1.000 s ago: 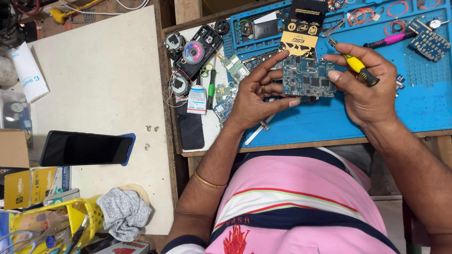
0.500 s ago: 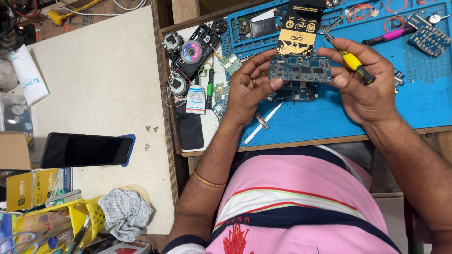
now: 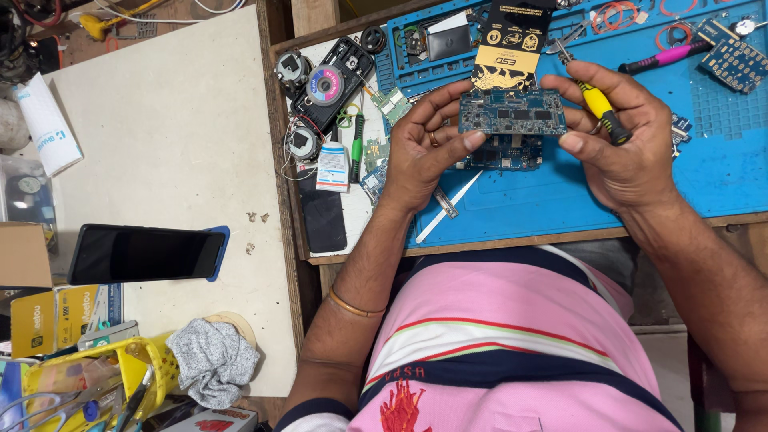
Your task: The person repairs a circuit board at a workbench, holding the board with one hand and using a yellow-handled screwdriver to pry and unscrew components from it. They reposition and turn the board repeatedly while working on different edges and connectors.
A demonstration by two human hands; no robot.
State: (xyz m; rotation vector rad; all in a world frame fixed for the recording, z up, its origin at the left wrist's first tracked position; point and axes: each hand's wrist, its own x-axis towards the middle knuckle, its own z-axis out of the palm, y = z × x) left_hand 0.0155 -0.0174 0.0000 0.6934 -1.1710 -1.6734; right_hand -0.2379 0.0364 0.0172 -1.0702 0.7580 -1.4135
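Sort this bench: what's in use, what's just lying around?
In use: blue rectangular circuit board, held by left hand and right hand; yellow-handled screwdriver in right grip.

Lying about: pink-handled screwdriver, black phone, grey cloth, white plastic pry stick.

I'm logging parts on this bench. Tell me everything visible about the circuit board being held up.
The circuit board is a flat blue-green rectangle studded with dark chips and small components. It is held level above the blue work mat, long side across the view, pinched at its ends by the left hand and right hand. The right hand also grips a yellow-handled screwdriver.
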